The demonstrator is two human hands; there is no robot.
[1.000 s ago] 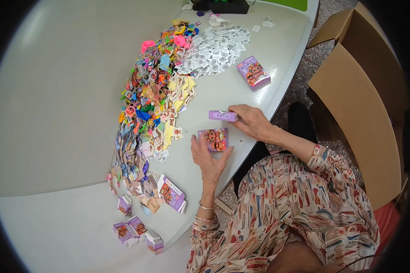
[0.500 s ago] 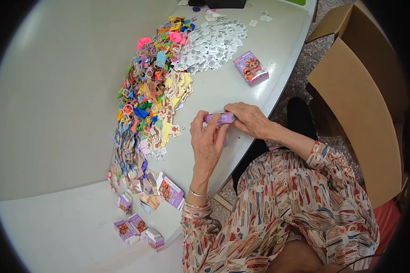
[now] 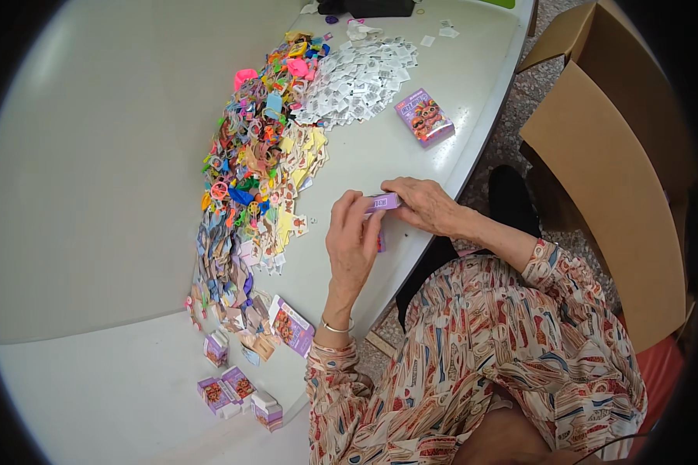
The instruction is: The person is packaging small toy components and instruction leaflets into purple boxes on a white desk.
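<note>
A small purple cardboard box [image 3: 383, 203] is held between my two hands above the near edge of the table, its narrow printed face upward. My left hand [image 3: 352, 239] is closed around its left side, fingers bent over the top and thumb against the near side. My right hand [image 3: 426, 206] grips the right end with its fingers curled. Part of the box's picture side shows below the left thumb; the rest is covered by my fingers. Farther up the table lies another purple picture box [image 3: 425, 118], shut.
Left of my hands runs a long heap of small colourful plastic toys [image 3: 248, 155], beside yellow cards [image 3: 306, 151] and a pile of white slips [image 3: 357, 81]. Several purple boxes [image 3: 267, 411] stand lower left, near an open box [image 3: 291, 327]. A large brown carton [image 3: 605, 194] stands at right.
My left fingers have shifted over the top of the box, covering more of its left end. The right hand keeps nearly the same grip.
</note>
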